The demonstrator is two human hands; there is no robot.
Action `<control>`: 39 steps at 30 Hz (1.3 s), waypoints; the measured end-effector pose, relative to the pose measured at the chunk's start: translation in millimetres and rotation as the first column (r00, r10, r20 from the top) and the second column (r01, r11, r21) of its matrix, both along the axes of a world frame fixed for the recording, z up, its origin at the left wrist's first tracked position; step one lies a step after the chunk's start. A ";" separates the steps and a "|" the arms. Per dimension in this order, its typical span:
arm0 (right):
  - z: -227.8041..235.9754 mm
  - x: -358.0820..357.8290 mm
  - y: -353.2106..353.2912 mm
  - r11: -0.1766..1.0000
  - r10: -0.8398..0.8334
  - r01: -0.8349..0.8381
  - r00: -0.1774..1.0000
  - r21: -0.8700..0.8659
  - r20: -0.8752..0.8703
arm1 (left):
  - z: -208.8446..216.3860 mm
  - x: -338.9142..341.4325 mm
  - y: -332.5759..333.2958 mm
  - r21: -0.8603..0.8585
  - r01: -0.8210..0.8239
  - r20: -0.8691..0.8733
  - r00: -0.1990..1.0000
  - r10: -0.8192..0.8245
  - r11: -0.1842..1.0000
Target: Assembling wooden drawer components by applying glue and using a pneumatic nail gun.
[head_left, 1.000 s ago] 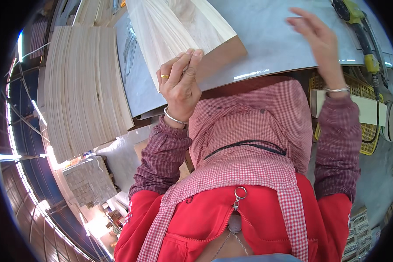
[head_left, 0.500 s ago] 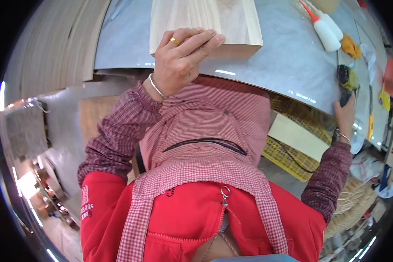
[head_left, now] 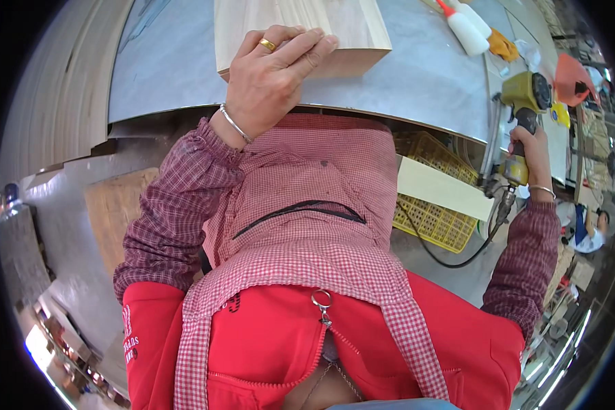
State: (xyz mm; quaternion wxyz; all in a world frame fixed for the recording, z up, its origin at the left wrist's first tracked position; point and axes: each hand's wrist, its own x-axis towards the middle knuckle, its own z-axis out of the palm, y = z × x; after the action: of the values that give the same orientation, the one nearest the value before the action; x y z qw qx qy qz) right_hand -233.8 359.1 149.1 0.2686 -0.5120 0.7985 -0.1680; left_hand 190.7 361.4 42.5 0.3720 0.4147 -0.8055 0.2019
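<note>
A grey table point(head_left: 424, 85) with a smooth top spans the upper part of the frame. At the left, a flat brown board point(head_left: 118, 215) lies on the shiny grey floor point(head_left: 68, 212). White light strips point(head_left: 561, 358) glow at the lower right, and a bright patch of light point(head_left: 39, 346) shows at the lower left, its source unclear.

The left forearm point(head_left: 191, 184) is slanting from the near left toward the far middle, its elbow bending outward. The left wrist point(head_left: 234, 130) is leading into the left hand point(head_left: 266, 78), which is lying back upward, its fingers point(head_left: 299, 45) slightly bending and pointing far and right; its thumb is staying out of sight. Well apart, the right forearm point(head_left: 526, 253) is reaching far on the right side, and the right hand point(head_left: 536, 154) is gripping firmly, its fingers curling inward.
</note>
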 end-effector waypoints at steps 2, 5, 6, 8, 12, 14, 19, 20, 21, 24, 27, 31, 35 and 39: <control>24.3 37.4 20.8 0.999 -0.021 0.036 0.937 -0.036 0.349 | 2.2 -3.6 -1.9 0.013 -0.006 0.016 1.000 0.005 1.000; 54.9 89.3 33.6 0.999 0.008 0.018 0.857 -0.044 0.515 | 5.6 -5.4 1.3 0.031 -0.014 0.021 1.000 0.013 0.999; 64.3 106.3 35.3 0.999 0.039 -0.028 0.851 -0.030 0.524 | 5.2 -5.3 2.9 0.049 -0.026 0.023 0.999 0.025 0.998; 78.1 133.3 37.7 0.993 0.101 -0.119 0.829 -0.002 0.549 | 7.6 -4.6 3.7 0.083 -0.053 0.036 0.998 0.050 0.995; 88.2 168.0 37.0 0.983 0.158 -0.186 0.824 -0.004 0.544 | 8.9 -4.5 3.1 0.079 -0.054 0.027 0.998 0.052 0.995; 88.5 176.5 36.5 0.978 0.174 -0.207 0.821 0.000 0.544 | 9.4 -4.6 3.0 0.081 -0.054 0.026 0.998 0.052 0.995; 83.2 183.5 33.8 0.962 0.199 -0.265 0.837 0.058 0.510 | 11.9 -4.8 2.3 0.095 -0.053 0.031 0.998 0.050 0.994; 83.9 183.5 34.0 0.964 0.196 -0.259 0.837 0.055 0.511 | 11.9 -4.7 2.3 0.098 -0.052 0.030 0.998 0.050 0.994; 84.7 183.4 34.4 0.966 0.192 -0.253 0.837 0.052 0.512 | 11.7 -4.5 2.4 0.101 -0.052 0.029 0.998 0.049 0.993; 86.6 184.2 34.4 0.970 0.183 -0.240 0.838 0.047 0.515 | 10.8 -4.3 2.1 0.109 -0.050 0.027 0.999 0.047 0.993; 88.9 185.8 33.5 0.966 0.192 -0.253 0.839 0.053 0.510 | 10.0 -4.6 1.5 0.102 -0.050 0.022 0.999 0.048 0.994; 87.9 186.4 32.8 0.964 0.198 -0.259 0.838 0.052 0.508 | 10.2 -5.8 0.3 0.098 -0.052 0.022 0.998 0.050 0.994; 87.1 189.4 33.9 0.968 0.190 -0.246 0.838 0.042 0.511 | 9.7 -6.1 0.4 0.097 -0.057 0.027 0.998 0.054 0.994; 87.4 194.0 35.7 0.980 0.157 -0.196 0.837 0.020 0.524 | 9.1 -5.5 1.5 0.101 -0.066 0.037 0.997 0.063 0.993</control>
State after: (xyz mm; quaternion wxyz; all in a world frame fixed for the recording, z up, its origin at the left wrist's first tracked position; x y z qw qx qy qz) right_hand -39.8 394.8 236.5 0.5068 -0.5087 0.6512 -0.2455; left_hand 185.2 362.9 51.6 0.3301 0.4554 -0.8071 0.1794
